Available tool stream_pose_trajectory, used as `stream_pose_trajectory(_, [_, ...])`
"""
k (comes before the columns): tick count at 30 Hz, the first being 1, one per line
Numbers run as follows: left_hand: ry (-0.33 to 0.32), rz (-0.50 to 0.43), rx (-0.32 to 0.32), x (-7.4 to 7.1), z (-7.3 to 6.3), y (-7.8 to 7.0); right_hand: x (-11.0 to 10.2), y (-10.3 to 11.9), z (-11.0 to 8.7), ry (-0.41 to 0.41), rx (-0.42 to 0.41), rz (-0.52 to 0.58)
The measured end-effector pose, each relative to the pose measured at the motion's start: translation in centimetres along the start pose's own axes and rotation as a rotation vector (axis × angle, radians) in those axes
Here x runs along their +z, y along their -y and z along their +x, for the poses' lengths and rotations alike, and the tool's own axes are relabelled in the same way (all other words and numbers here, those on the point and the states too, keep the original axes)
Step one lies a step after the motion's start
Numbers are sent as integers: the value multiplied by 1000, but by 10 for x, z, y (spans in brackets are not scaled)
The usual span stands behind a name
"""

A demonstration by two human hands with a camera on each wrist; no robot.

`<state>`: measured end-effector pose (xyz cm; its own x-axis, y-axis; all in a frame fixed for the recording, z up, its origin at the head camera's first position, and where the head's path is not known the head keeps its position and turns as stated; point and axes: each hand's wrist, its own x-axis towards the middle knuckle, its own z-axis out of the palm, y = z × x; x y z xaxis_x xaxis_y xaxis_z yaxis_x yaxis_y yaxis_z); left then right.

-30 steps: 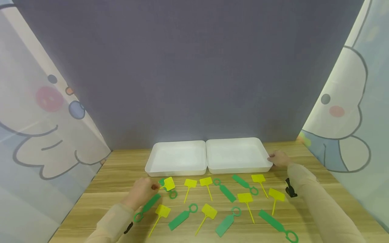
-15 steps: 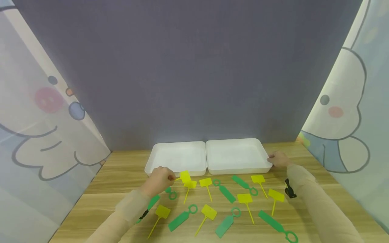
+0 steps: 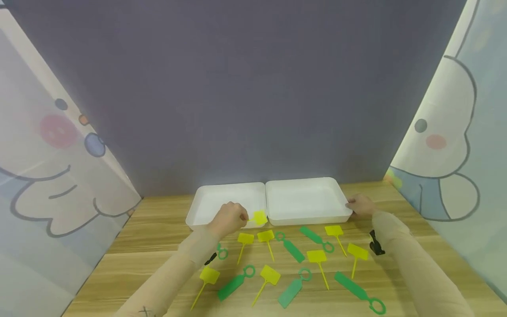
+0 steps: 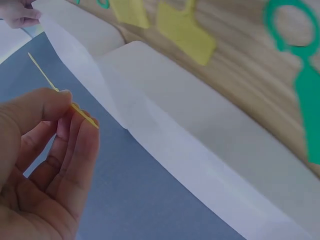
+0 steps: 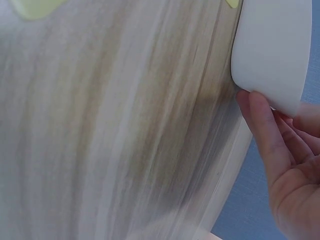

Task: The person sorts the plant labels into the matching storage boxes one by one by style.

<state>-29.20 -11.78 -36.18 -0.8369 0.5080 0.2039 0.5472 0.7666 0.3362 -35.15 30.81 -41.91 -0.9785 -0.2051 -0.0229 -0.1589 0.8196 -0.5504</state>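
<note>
My left hand [image 3: 229,219] pinches a yellow T-shaped plant label [image 3: 259,217] by its stem, over the front right part of the left white tray [image 3: 222,200]. In the left wrist view the label [image 4: 41,71] appears edge-on between thumb and fingers. At the right white tray [image 3: 305,200], my right hand [image 3: 361,205] grips the front right corner. The right wrist view shows fingers [image 5: 267,130] against the outside of that tray's wall [image 5: 272,50], with the thumb at its rim. Both trays stand side by side, and no items show inside them.
Several yellow labels [image 3: 270,275] and green tags with ring ends [image 3: 294,252] lie spread on the wooden table [image 3: 130,268] before the trays. My left forearm covers part of one green tag [image 3: 223,253]. A dark grey panel [image 3: 253,97] rises behind the trays.
My left hand has lifted the yellow label off the green tag area and carried it right and away from me, over the left tray. The right hand stays at its tray corner.
</note>
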Motion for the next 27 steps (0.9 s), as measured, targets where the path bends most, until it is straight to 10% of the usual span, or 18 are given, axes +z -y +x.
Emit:
stream_pose_trajectory(14, [64,36,-55,8,68,-24,-1,2,2,-17,-24,-29])
stream_pose_trajectory(27, [81,-68,-149,53,106,-44,1,1,3,16,44,-8])
